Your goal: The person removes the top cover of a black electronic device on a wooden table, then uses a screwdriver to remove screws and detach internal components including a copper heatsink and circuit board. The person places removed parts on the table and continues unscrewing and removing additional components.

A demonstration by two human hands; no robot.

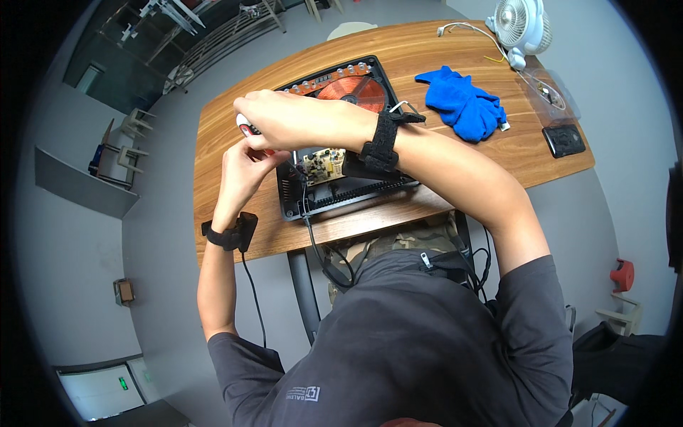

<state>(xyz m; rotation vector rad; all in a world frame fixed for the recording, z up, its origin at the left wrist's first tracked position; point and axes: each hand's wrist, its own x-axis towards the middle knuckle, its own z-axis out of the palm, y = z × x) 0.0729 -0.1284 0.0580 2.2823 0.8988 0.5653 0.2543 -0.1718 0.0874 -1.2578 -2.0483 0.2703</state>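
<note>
An opened induction cooker lies on the wooden table in front of me, its black casing [356, 202] tilted slightly. Inside it show a round copper coil [366, 91] and a pale circuit board [327, 164]. My right hand [284, 117] reaches across to the left and is closed round the red and white handle of a screwdriver [245, 127]. Just below it, my left hand [243, 169] pinches the lower part of the same tool beside the casing's left edge. The screwdriver's tip and the spot it touches cannot be made out clearly.
To the right lies a crumpled blue cloth [462, 103]. A white fan [519, 32], a clear plastic tray [548, 96] and a dark flat device [563, 141] stand near the table's right edge. A black cable [311, 238] hangs over the table's front edge.
</note>
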